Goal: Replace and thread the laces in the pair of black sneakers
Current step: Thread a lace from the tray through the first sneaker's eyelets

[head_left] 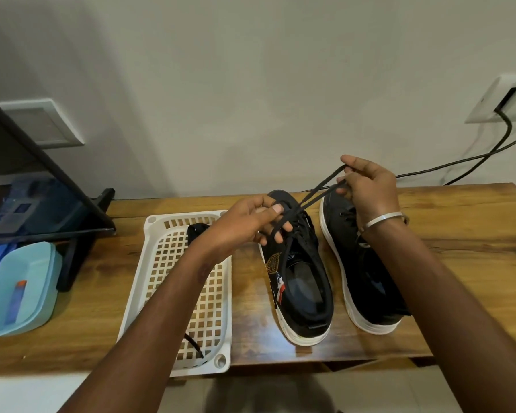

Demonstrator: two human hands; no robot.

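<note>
Two black sneakers with white soles stand side by side on the wooden table, toes pointing away from me. The left sneaker (303,281) has a black lace (313,195) running up from its eyelets. My left hand (248,223) pinches that lace just above the shoe's tongue. My right hand (367,186) is raised over the right sneaker (370,290) and pinches the lace's far end, pulling it taut in two crossing strands. My right forearm covers much of the right sneaker.
A white perforated tray (188,293) lies left of the shoes with another black lace (197,231) in it. A light blue lidded box (18,290) and a black stand (81,234) sit at far left. Cables (459,162) run from a wall socket at right.
</note>
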